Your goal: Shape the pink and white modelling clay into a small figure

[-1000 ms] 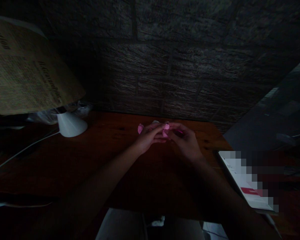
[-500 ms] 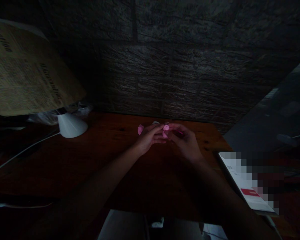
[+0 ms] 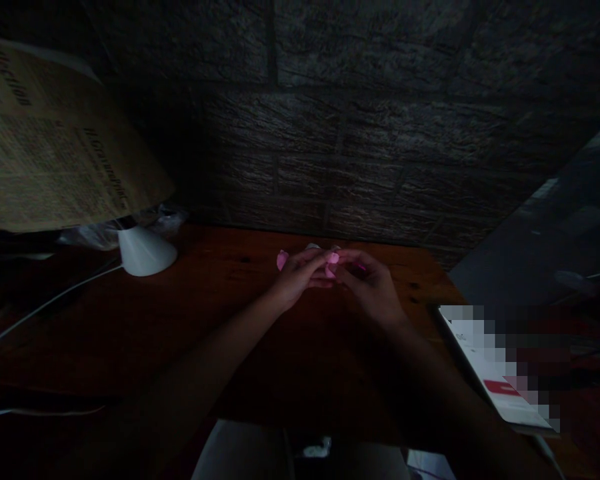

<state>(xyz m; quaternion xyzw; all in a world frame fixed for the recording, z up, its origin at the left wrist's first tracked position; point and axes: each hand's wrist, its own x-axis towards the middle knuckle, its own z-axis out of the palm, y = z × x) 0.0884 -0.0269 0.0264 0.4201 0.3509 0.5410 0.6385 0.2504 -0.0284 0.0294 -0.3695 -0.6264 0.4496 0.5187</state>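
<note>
Both hands meet over the far half of the wooden table, around a small soft-looking pink piece [image 3: 331,268] whose kind I cannot make out. My left hand [image 3: 299,273] has its thumb and fingers closed on the piece from the left. From the right, my right hand [image 3: 371,279] pinches it between thumb and fingers. Just left of my left hand shows another pink lump [image 3: 282,260]. A pale object [image 3: 313,246] peeks out behind the left fingers, mostly hidden. The dim light blurs the detail.
A lamp with a newsprint-patterned shade [image 3: 65,147] and white cone base [image 3: 147,252] stands at the left, its cable running across the wooden table [image 3: 220,287]. Clear plastic wrap [image 3: 95,235] lies behind it. A lit screen [image 3: 490,367] rests at the right edge. A brick wall [image 3: 300,133] closes off the back.
Hands and pink piece stay almost in place, with only slight finger movement. The whole view shifts a little as the head moves.
</note>
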